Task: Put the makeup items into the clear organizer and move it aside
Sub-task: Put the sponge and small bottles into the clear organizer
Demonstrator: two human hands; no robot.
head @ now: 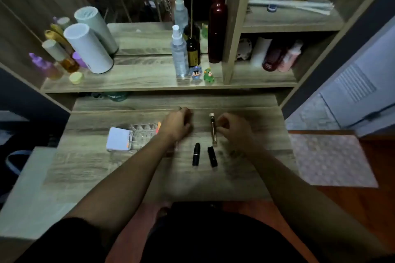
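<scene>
Head view: clear organizer (142, 134) sits on the left part of the wooden worktop (128, 168), a white box (118, 139) touching its left side. Left hand (176, 125) is just right of it, fingers curled downward; whether they hold anything cannot be told. A slim tube (213, 129) lies ahead of two black lipsticks (196, 154) (212, 156). Right hand (234, 129) is beside the tube, fingers bent near it; contact is unclear. Bottles stand on the shelf (139, 80) behind.
</scene>
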